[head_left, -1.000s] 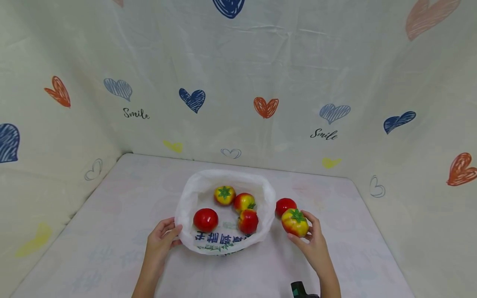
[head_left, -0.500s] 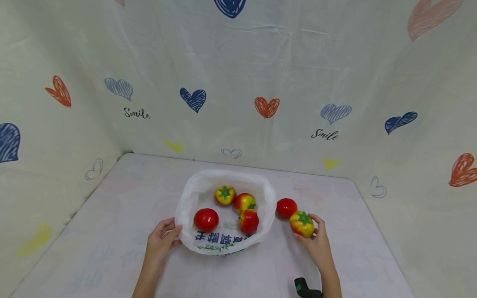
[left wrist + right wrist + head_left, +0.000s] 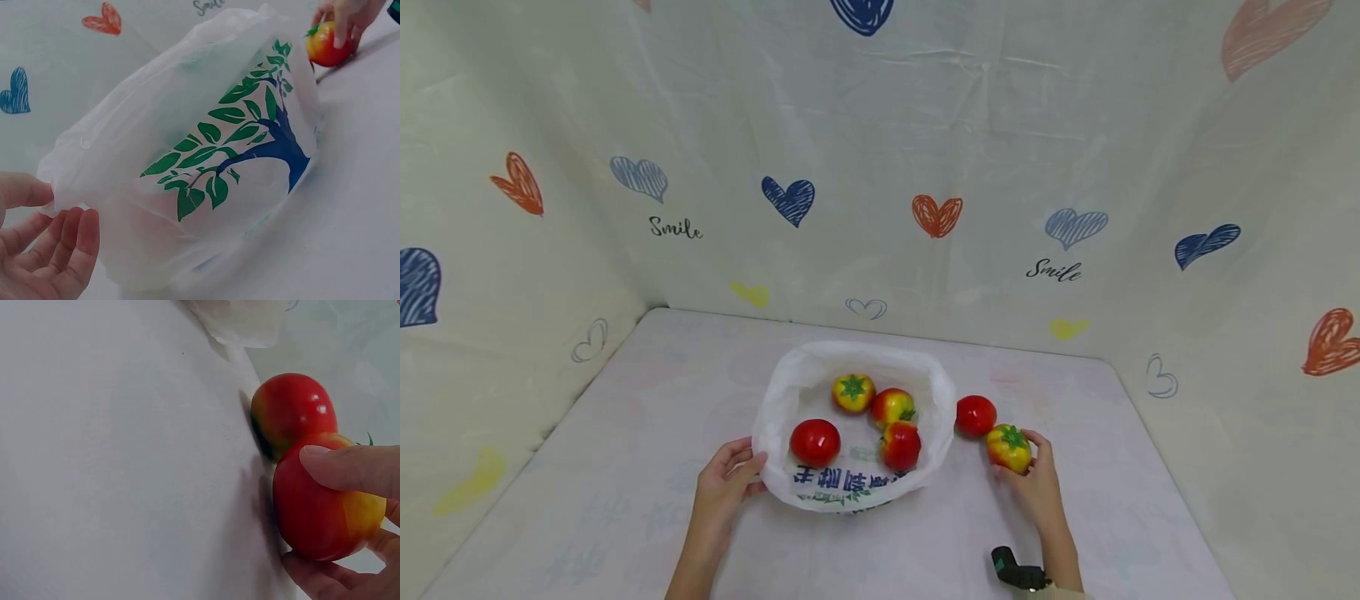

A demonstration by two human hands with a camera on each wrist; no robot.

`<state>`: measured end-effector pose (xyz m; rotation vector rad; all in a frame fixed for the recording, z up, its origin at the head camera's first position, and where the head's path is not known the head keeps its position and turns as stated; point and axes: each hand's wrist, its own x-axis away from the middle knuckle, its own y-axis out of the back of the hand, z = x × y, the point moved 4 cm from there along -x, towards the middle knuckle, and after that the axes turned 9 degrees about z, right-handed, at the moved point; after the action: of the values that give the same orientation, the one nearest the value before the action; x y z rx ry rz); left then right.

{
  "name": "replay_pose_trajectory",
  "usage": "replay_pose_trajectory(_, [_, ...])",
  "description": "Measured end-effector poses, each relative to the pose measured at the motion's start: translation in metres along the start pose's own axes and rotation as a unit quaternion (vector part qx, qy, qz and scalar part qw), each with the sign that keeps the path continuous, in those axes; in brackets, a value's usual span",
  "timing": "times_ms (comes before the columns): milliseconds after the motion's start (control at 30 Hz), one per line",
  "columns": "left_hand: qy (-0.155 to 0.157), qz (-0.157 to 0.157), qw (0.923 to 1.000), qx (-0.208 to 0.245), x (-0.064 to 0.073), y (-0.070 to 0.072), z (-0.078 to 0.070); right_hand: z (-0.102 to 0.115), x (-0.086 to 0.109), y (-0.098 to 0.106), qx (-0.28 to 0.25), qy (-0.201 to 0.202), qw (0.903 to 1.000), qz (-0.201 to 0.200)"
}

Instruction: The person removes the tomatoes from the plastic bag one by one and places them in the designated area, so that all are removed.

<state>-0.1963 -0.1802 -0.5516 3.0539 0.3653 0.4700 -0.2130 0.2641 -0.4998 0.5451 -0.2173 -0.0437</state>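
Observation:
A white plastic bag (image 3: 778, 375) with a printed tree stands with its mouth spread wide. Inside it lie several tomatoes, among them a plain red tomato (image 3: 815, 442) and a yellow one with a green star-shaped top (image 3: 853, 392). My left hand (image 3: 726, 479) pinches the bag's rim at its left side, thumb against fingers, as the left wrist view shows. To the right of the bag my right hand (image 3: 1036, 479) grips a red and yellow tomato (image 3: 1008, 448) between thumb and fingers, low by the table. Just behind it sits another red tomato (image 3: 976, 416), close to the bag.
The pale table (image 3: 1120, 500) meets a white curtain (image 3: 985, 125) printed with hearts at the back and sides. A black device (image 3: 1017, 570) is worn at the right wrist.
My right hand has shifted right and slightly down with the tomato, away from the bag. The red tomato beside the bag has moved very slightly. My left hand stays on the rim.

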Motion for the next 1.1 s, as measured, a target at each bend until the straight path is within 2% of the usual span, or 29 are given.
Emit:
replay_pose_trajectory(167, [0.001, 0.001, 1.0, -0.004, -0.001, 0.0, 0.0, 0.0, -0.014, 0.001, -0.002, -0.007, 1.0, -0.002])
replay_pose_trajectory(533, [-0.009, 0.008, 0.9999, -0.007, 0.001, 0.0, -0.004, 0.005, -0.041, 0.008, 0.018, 0.007, 0.9998, -0.008])
replay_pose_trajectory(700, [-0.012, 0.014, 0.9997, -0.016, 0.003, 0.001, -0.004, 0.01, -0.043, 0.007, 0.028, 0.025, 0.9993, -0.011])
replay_pose_trajectory(833, [-0.014, 0.02, 0.9997, -0.005, 0.005, 0.001, -0.007, 0.011, -0.043, 0.006, 0.034, 0.024, 0.9991, -0.011])
replay_pose_trajectory(1100, [-0.015, 0.019, 0.9997, -0.004, 0.006, 0.001, -0.007, 0.011, -0.043, 0.005, 0.05, 0.022, 0.9984, 0.014])
